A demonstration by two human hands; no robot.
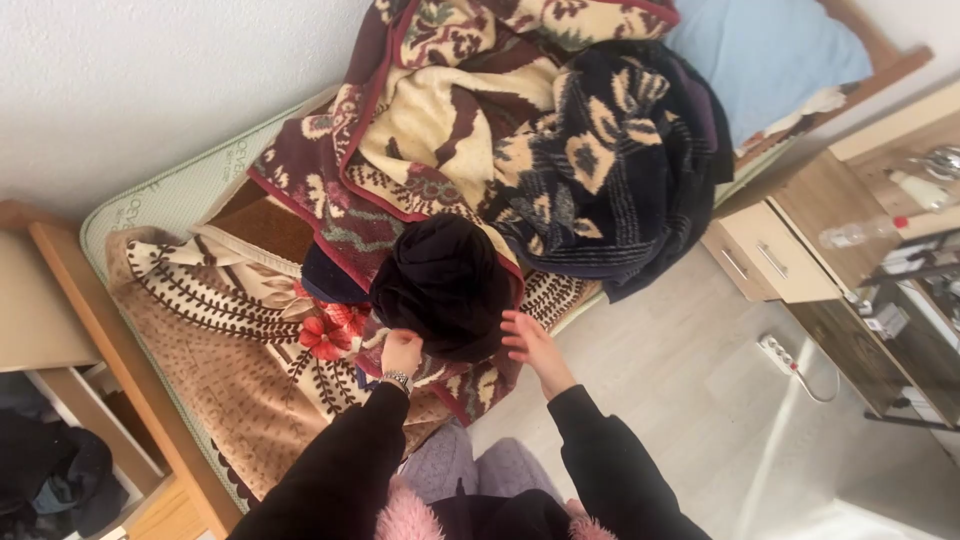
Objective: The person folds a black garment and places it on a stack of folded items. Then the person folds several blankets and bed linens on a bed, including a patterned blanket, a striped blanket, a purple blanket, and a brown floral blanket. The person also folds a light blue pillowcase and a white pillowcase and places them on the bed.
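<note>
Seen from above, a person in black sleeves leans over a bed [175, 200] heaped with blankets, both hands at a dark, rolled-up bundle of cloth [445, 285] that sits on the bedding near the bed's edge. The left hand [401, 352], a watch at its wrist, is pinched shut on the bundle's lower edge. The right hand [527, 341] rests against the bundle's right side with fingers spread apart, gripping nothing.

Behind the bundle, a maroon-and-cream patterned blanket [420, 130] is piled high, and a dark navy blanket with tan figures [610, 170] lies crumpled just to its right, spilling over the mattress side. A brown blanket with a leaf and red flower pattern [230, 330] covers the near end of the bed, touching the bundle from below. A light blue pillow [765, 55] lies at the far end.

To the right, across a strip of pale floor, stands a wooden surface with drawers [770, 255]; a clear plastic bottle [860, 232] lies on top. A white power strip [778, 354] sits on the floor beside it. At left, a wooden shelf unit [90, 400] holds dark clothing.
</note>
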